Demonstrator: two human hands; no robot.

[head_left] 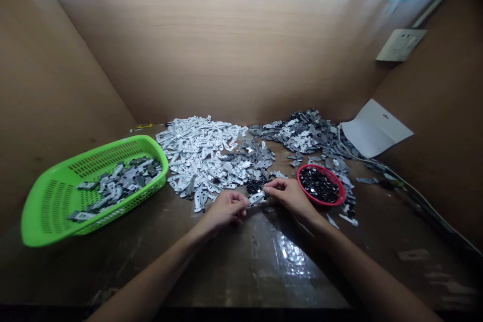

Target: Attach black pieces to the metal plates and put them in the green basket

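Note:
Near the front of the piles, my left hand (228,207) pinches one end of a small flat light-grey piece (257,198) between thumb and fingers. My right hand (290,194) is closed in a pinch at the piece's other side; what lies between its fingertips is too small to make out. Just behind the fingertips is a small heap of shiny black parts (255,184). A red basket (342,196) holding more black parts (319,185) stands close to the right of my right hand.
A large pile of white-grey flat pieces (199,146) lies behind my left hand. Darker grey pieces (313,133) are heaped at the back right. The green basket (41,211) at left holds mixed pieces. A white card (373,128) and a cable (400,178) lie right.

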